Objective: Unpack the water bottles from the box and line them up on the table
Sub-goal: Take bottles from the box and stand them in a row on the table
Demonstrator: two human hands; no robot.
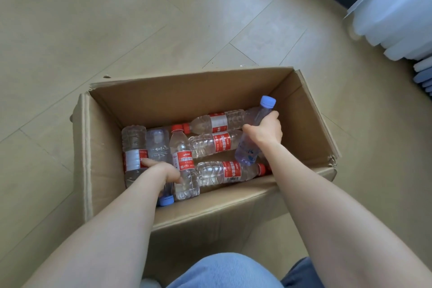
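A cardboard box (pixel 163 100) is sitting open on the wooden floor (pixel 117 18), its flaps folded outward; the water bottles are all lying inside it, none of them on a desk. The right grip (pixel 264 131) is closing its fingers and thumb round the upper part of a blue-capped bottle (pixel 248 152), which is tilting up at the right end of the box, its cap pointing at the far right corner and its base resting near the other bottles. The left grip (pixel 163 170) is curling over a second blue-capped bottle (pixel 159 145) at the left end; that bottle is lying flat with its cap pointing at the near wall. Five red-labelled bottles (pixel 215 141) are lying on their sides around these two, some touching each other; two are flanking the bottle under the left grip. A knee in blue jeans (pixel 222 271) is showing at the bottom edge; a white curtain (pixel 397 7) is hanging at the top right.
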